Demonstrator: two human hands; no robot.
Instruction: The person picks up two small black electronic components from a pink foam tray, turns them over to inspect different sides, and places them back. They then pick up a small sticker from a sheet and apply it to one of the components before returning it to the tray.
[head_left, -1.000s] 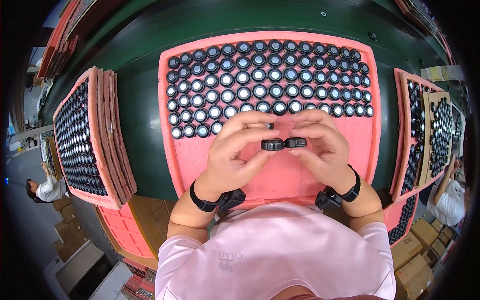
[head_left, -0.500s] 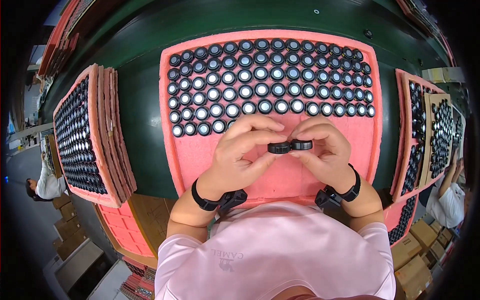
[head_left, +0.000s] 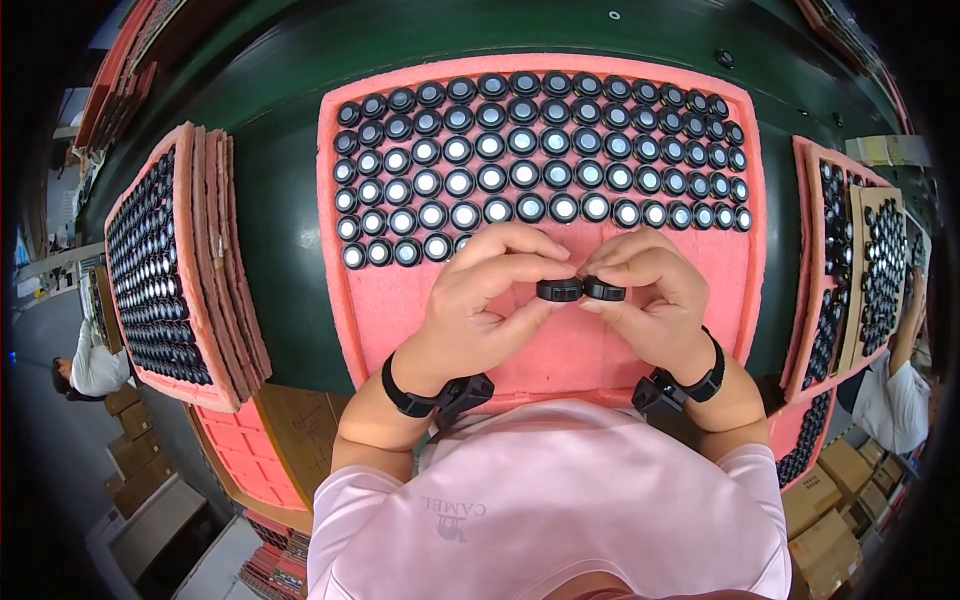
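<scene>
Above the near part of a pink foam tray [head_left: 430, 315], I hold two small round black parts edge to edge. My left hand [head_left: 478, 300] is closed in a pinch on the left black part [head_left: 559, 290]. Between the thumb and fingers of my right hand [head_left: 655, 295] is the right black part [head_left: 604, 290]. Both are held with their ribbed sides facing me, and the discs touch or nearly touch. Beyond my hands, rows of similar black parts with silvery centres [head_left: 523, 174] fill the far portion of the tray. My fingers hide part of the nearest row.
Stacked pink trays [head_left: 225, 270] with black parts stand at the left. More loaded trays [head_left: 805, 270] are at the right. A green surface [head_left: 285, 270] runs beneath, with a loose black part [head_left: 724, 58] at the far right. Co-workers [head_left: 95, 365] are at both sides.
Both hands keep their pinch, and the two black parts have tilted slightly between my fingers. Loose pieces on the far green surface have shifted a little left.
</scene>
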